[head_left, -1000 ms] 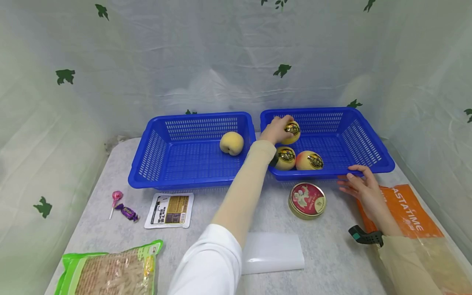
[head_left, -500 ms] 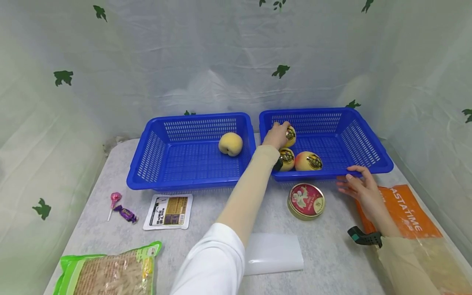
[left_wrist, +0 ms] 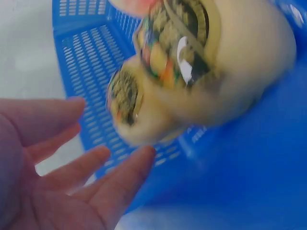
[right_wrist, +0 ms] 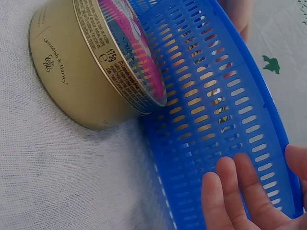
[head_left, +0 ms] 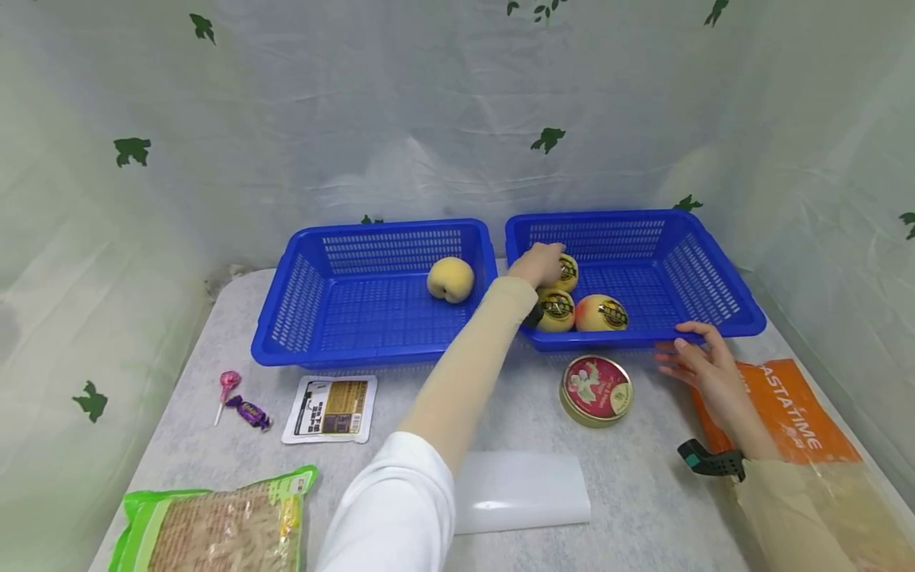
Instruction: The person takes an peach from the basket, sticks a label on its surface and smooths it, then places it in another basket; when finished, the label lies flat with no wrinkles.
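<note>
In the right blue basket (head_left: 661,339), several yellow peaches with dark labels sit in the left end. At the rear peach (head_left: 569,272) is my left hand (head_left: 538,266). The left wrist view shows that hand's fingers (left_wrist: 120,191) spread and fairly straight, apart from the large peach (left_wrist: 254,57). Below it lie the front-left peach (head_left: 556,311) and a red-blushed peach (head_left: 600,313). My right hand (head_left: 711,373) rests at the basket's front rim, one digit on the rim and several relaxed fingers (right_wrist: 228,187) along the outer wall.
A left blue basket (head_left: 343,357) holds one peach (head_left: 450,280). In front lie a round red-lidded tin (head_left: 596,389), a white pouch (head_left: 330,409), a lollipop (head_left: 229,381), a purple candy (head_left: 250,413), a green-edged bag (head_left: 221,524), a white sheet (head_left: 525,492) and an orange PASTATIME bag (head_left: 793,413).
My left hand has lowered the rear peach into the right basket beside the others and let go of it. My right hand has stayed at the rim.
</note>
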